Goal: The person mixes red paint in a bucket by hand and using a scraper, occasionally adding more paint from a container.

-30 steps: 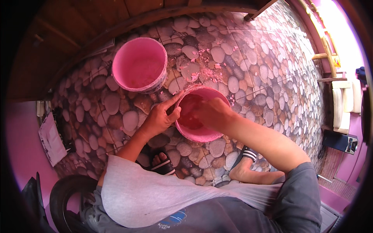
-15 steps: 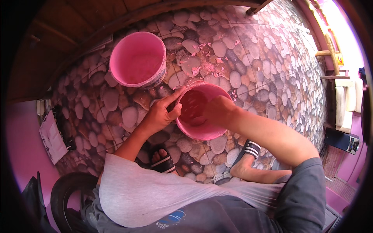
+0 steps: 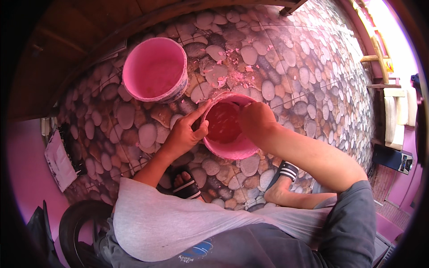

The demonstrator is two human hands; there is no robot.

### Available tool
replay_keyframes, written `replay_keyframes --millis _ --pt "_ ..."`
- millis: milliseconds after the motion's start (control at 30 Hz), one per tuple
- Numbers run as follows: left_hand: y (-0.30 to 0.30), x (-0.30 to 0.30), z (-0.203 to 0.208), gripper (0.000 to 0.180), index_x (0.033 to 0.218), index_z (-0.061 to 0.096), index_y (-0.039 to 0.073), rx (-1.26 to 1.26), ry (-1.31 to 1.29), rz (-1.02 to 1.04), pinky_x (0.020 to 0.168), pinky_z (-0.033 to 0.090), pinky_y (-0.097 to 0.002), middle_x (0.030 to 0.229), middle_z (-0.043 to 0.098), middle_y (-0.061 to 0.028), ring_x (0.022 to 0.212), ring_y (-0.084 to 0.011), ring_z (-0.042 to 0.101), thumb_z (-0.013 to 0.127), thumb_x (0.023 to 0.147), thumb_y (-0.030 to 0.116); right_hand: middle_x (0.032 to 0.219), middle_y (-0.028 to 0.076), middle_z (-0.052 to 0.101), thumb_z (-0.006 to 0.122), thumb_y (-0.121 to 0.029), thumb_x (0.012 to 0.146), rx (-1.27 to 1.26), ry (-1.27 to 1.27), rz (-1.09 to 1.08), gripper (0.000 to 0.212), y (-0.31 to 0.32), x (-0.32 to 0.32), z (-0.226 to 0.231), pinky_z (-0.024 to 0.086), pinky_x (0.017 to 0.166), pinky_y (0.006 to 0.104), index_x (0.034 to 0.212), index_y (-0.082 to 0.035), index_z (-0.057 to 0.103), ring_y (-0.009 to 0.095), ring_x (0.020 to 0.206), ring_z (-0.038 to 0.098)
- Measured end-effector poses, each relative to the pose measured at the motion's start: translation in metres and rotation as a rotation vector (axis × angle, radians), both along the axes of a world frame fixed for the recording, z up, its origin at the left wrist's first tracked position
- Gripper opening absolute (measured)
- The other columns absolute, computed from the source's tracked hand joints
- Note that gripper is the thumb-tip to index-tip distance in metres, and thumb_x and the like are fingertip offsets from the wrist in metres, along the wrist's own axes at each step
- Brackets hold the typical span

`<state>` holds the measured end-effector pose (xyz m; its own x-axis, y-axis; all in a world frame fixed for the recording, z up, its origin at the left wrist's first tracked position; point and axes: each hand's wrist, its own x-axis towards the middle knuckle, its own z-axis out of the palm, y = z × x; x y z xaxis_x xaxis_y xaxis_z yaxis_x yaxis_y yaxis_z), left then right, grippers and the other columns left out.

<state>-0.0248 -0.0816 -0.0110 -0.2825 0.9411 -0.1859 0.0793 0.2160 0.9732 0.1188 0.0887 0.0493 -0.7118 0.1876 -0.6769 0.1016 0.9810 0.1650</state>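
Observation:
A pink-coated bucket [image 3: 232, 152] stands on the floor in front of me, with a deeper pink-red layer in its bottom. My left hand [image 3: 184, 131] steadies it at the left rim, its index finger along the edge and its thumb bent toward the opening. Over the right side of the same bucket is my right hand [image 3: 258, 119], curled and reaching inside against the wall. Its fingertips are hidden, and I cannot make out what they hold. To the upper left stands a second bucket [image 3: 154, 51], pink inside with a patterned outer wall.
Pink flakes [image 3: 222, 79] and powder lie scattered on the pebble-patterned floor [image 3: 295, 91] beyond the bucket. My sandalled feet flank its near side. Dark wooden furniture [image 3: 80, 31] borders the far left, a wheel [image 3: 71, 228] the lower left, and a cushioned seat [image 3: 393, 118] the right.
My right hand has risen from deeper in the bucket toward its upper right rim. The left hand stays at the rim.

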Motion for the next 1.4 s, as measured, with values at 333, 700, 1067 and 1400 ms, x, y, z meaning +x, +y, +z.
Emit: replay_keyframes --millis 333,700,1067,1400 --pt "-0.009 0.022 -0.010 0.055 0.143 0.042 -0.001 0.082 0.009 0.187 0.102 0.042 -0.0325 0.130 0.058 -0.0223 0.122 -0.0255 0.057 0.060 0.096 0.022 0.096 0.011 0.070 0.057 -0.010 0.086 0.077 0.259 -0.291 0.017 -0.035 0.026 -0.016 0.057 0.068 0.0342 0.089 -0.008 0.073 0.022 0.084 0.071" --pt "-0.018 0.041 -0.007 0.063 0.148 0.029 -0.001 0.051 -0.211 0.216 0.090 0.048 -0.0275 0.119 0.058 -0.0107 0.105 -0.0139 0.057 0.059 0.097 0.019 0.090 0.019 0.071 0.054 -0.016 0.087 -0.234 0.203 -0.509 0.024 0.010 0.008 -0.001 0.057 0.075 0.0409 0.099 -0.005 0.072 0.033 0.086 0.071" --pt "-0.019 0.038 -0.016 0.059 0.146 0.032 0.000 0.036 -0.164 0.167 0.093 0.046 -0.0275 0.124 0.056 -0.0103 0.111 -0.0141 0.055 0.058 0.098 0.020 0.082 0.020 0.070 0.052 -0.019 0.086 -0.369 0.449 -0.589 0.026 0.007 0.009 -0.018 0.056 0.078 0.0420 0.095 -0.006 0.072 0.035 0.084 0.070" --pt "-0.019 0.037 -0.008 0.060 0.146 0.032 -0.002 0.008 -0.196 0.171 0.100 0.042 -0.0294 0.130 0.053 -0.0130 0.117 -0.0165 0.052 0.059 0.098 0.022 0.093 0.019 0.070 0.045 -0.011 0.093 -0.181 0.272 -0.354 0.029 -0.008 0.012 -0.014 0.056 0.073 0.0416 0.114 -0.006 0.065 0.033 0.086 0.070"
